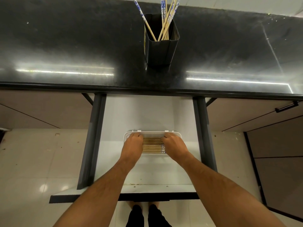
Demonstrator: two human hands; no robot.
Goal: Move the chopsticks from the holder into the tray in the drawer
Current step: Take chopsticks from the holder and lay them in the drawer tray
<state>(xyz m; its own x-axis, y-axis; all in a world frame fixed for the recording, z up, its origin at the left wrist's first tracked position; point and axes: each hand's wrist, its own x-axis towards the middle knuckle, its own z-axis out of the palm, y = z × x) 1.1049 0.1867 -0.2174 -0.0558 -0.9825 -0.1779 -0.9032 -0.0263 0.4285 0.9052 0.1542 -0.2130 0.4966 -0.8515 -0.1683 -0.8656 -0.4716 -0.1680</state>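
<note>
Both forearms are being reached forward and down from the camera into the open drawer (114,115), and the hands are being rested on the white tray (177,134) that is lying on the drawer floor. The left hand (133,144) is being laid over the left ends of the chopsticks in the tray (152,145), the right hand (174,145) over their right ends, where small printed marks are showing. Fingers of both hands are being held bent down onto the row; whether any single stick is being pinched cannot be told, since the fingertips are hidden.

About ten wooden sticks are being kept side by side in the tray, their long axes running left to right, across the line of the arms, and they are being squared up between the two hands, it seems.

More chopsticks are being left in the dark holder (159,51), which is standing upright on the black countertop (65,46) straight beyond and above the tray. These remaining chopsticks (165,25) are leaning steeply, patterned ends up, one apart to the left. Neither hand is clearly nearer; a lift up and forward over the counter edge is being called for, and the task is judged partly done.
</note>
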